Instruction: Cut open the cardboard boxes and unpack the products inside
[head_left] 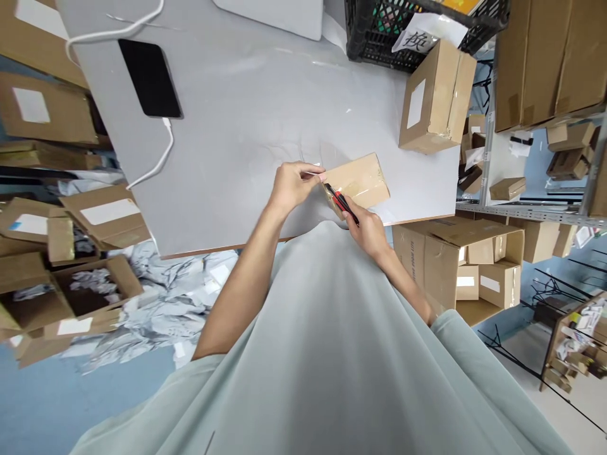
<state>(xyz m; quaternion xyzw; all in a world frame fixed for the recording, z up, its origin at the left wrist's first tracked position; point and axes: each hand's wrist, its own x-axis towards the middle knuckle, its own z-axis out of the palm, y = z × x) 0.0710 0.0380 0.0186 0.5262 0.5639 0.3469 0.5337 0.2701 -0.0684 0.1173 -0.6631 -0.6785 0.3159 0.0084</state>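
A small brown cardboard box (pixel 358 179) with shiny clear tape lies near the front edge of the grey table (pixel 227 139). My right hand (pixel 366 229) is wrapped round a black and red box cutter (pixel 339 201), whose tip rests against the box's left end. At the same end, my left hand (pixel 294 184) has its fingers drawn together at the upper left corner of the box. Whatever those fingertips pinch is too small to make out.
On the table are a black phone (pixel 150 78) with a white cable, a taped carton (pixel 437 98) and a black crate (pixel 379 31). An open carton (pixel 427 253) holding small boxes stands below the right edge. Boxes and crumpled paper (pixel 165 297) lie at left.
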